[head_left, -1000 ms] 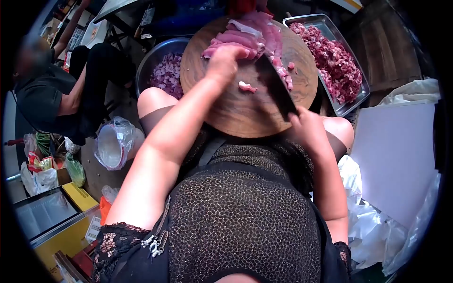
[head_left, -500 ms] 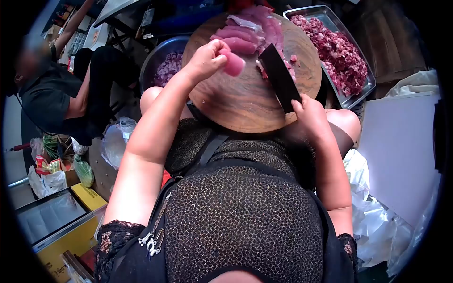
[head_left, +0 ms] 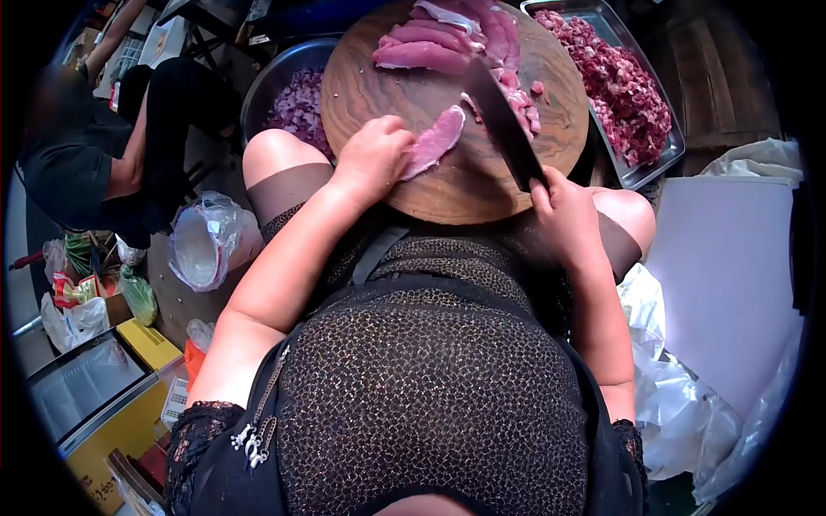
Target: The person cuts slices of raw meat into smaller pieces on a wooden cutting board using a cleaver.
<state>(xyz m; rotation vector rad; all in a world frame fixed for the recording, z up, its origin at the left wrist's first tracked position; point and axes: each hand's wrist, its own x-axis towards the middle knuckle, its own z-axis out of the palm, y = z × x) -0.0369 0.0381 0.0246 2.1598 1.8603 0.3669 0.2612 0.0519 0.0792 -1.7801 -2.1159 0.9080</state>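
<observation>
My left hand [head_left: 375,157] is closed on one end of a slice of raw meat [head_left: 436,142], which lies on the round wooden chopping board [head_left: 370,95]. In my right hand [head_left: 564,206] is the handle of a cleaver [head_left: 503,125] with a broad dark blade. The blade slants up and leftward over the board, its tip near the meat pile. Thick strips of pink meat [head_left: 426,57] lie at the far side of the board. Small cut pieces [head_left: 525,107] sit just right of the blade, which partly hides them.
A metal bowl of chopped meat [head_left: 301,103] stands left of the board, and a metal tray [head_left: 638,176] heaped with diced meat is at right. A person in dark clothes [head_left: 77,181] sits at left. A bag-lined bucket [head_left: 211,241] stands on the floor. A white board [head_left: 723,267] lies at right.
My left hand has come down toward me and lowered the meat slice from mid-air onto the board, where it lies stretched out. The cleaver stays in my right hand, slightly shifted.
</observation>
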